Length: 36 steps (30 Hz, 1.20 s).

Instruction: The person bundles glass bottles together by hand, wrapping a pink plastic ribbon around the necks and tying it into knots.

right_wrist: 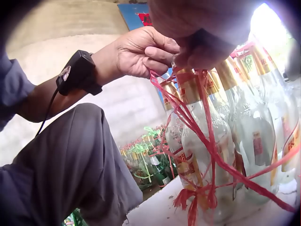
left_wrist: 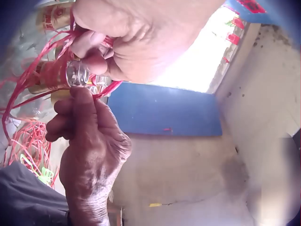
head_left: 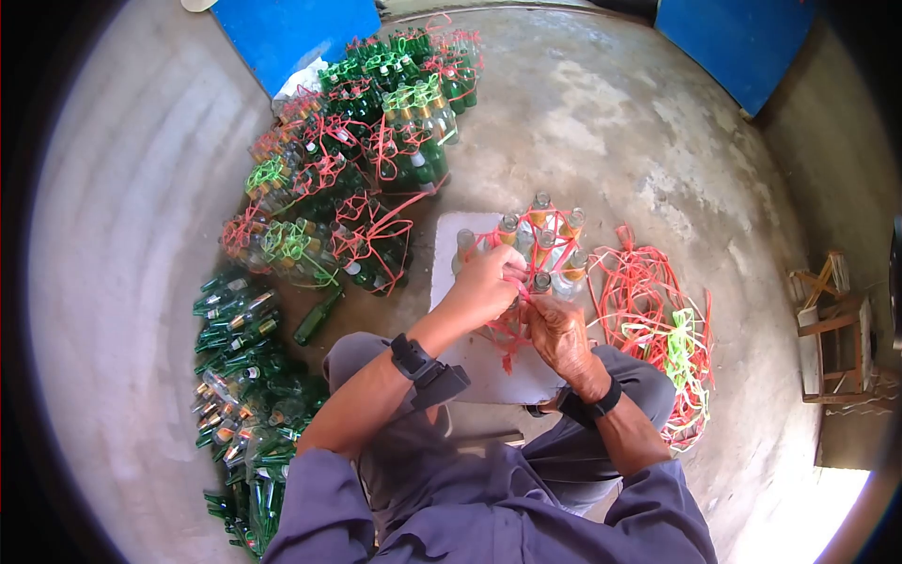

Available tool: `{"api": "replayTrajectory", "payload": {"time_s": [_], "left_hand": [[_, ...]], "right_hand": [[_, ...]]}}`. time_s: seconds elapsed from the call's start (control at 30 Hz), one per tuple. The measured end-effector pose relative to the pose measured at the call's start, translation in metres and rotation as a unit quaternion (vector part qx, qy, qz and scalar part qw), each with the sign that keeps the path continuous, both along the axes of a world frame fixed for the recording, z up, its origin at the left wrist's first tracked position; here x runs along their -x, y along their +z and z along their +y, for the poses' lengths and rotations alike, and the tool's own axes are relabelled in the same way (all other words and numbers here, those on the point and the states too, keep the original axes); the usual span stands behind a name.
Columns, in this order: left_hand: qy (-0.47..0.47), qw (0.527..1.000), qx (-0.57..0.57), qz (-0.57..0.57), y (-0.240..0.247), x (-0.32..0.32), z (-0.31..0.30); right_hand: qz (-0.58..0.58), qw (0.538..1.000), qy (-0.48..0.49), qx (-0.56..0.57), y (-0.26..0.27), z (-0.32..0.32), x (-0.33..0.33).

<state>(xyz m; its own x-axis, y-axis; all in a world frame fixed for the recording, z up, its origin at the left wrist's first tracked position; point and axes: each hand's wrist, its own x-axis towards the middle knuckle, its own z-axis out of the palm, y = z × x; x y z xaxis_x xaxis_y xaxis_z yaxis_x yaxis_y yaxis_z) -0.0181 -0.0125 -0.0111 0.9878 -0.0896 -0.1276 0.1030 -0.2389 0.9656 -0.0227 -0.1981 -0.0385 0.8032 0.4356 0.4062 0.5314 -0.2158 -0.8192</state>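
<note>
Clear glass bottles (right_wrist: 256,136) with gold-labelled necks stand in a group on a white board (head_left: 512,381). Red plastic string (right_wrist: 207,139) runs around and between their necks, and a knotted tuft of it hangs low on the front bottle. At the near side of the group my left hand (head_left: 490,285) has its fingers curled at a bottle neck, gripping the red string. Close beside it, my right hand (left_wrist: 91,146) pinches the string between thumb and forefinger, right by a bottle mouth (left_wrist: 77,73). Part of the string is hidden behind the fingers.
A loose heap of red string (head_left: 639,282) with some green string (head_left: 684,352) lies on the floor to the right. Bundled green bottles (head_left: 357,169) tied with string crowd the left, and loose bottles (head_left: 240,376) lie nearer. A wooden stool (head_left: 836,348) stands far right.
</note>
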Motion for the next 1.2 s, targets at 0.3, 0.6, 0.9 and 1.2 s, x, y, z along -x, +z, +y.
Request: {"api": "replayTrajectory", "payload": {"time_s": [0.3,0.6,0.9,1.2], "left_hand": [[-0.050,0.992,-0.042,0.109,0.023,-0.015,0.000],[-0.089,0.991,-0.100,0.011,-0.001,-0.036,0.003],[-0.070,0.985,-0.147,0.066,0.003,-0.035,-0.005],[-0.089,0.987,-0.134,0.023,0.022,-0.024,-0.001]], "right_hand": [[0.006,1.000,-0.002,-0.007,0.001,0.001,-0.003],[0.012,1.000,0.007,-0.005,0.000,0.001,-0.005],[0.057,0.998,-0.031,0.024,-0.011,0.001,-0.003],[0.110,0.993,-0.026,-0.044,-0.015,0.004,-0.003]]}}
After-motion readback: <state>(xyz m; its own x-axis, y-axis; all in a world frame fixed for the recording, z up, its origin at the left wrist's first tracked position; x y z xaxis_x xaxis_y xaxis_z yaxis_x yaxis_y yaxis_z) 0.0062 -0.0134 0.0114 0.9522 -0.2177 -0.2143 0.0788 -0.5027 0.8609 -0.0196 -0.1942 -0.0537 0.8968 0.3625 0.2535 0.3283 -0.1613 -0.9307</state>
